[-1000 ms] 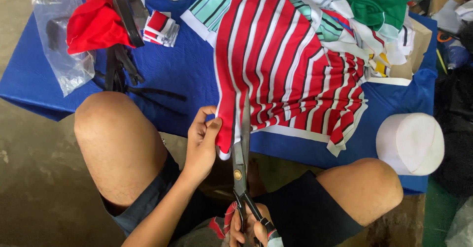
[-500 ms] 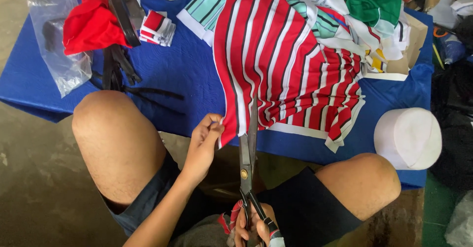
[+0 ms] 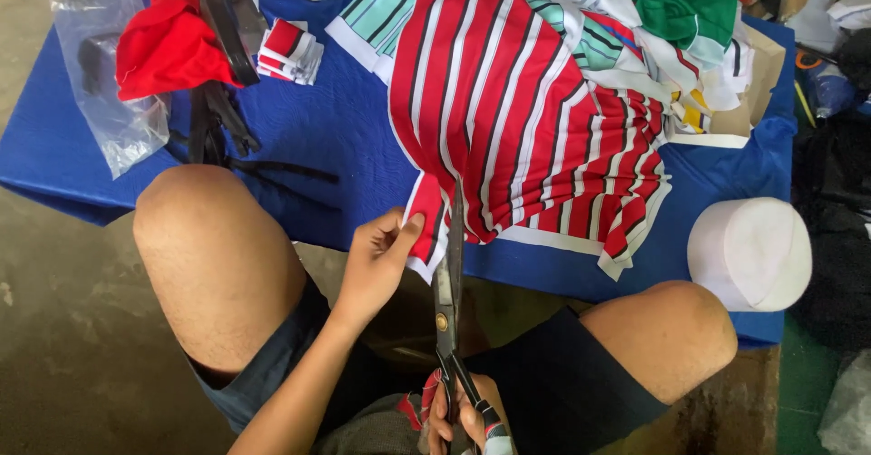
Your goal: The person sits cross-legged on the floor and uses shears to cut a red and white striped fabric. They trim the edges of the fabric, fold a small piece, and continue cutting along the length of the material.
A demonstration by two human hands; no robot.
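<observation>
Left fingers (image 3: pixel 399 233) pinch striped fabric (image 3: pixel 517 110); right hand (image 3: pixel 463 414) seemingly grips scissors (image 3: pixel 447 301).

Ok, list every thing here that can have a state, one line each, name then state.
striped fabric: spread on the table, one edge pinched and pulled taut
scissors: blades nearly closed on the fabric edge
left hand: pinching the fabric
right hand: gripping the scissor handles
plastic bag: crumpled, lying flat
white roll: lying at the table edge
</observation>
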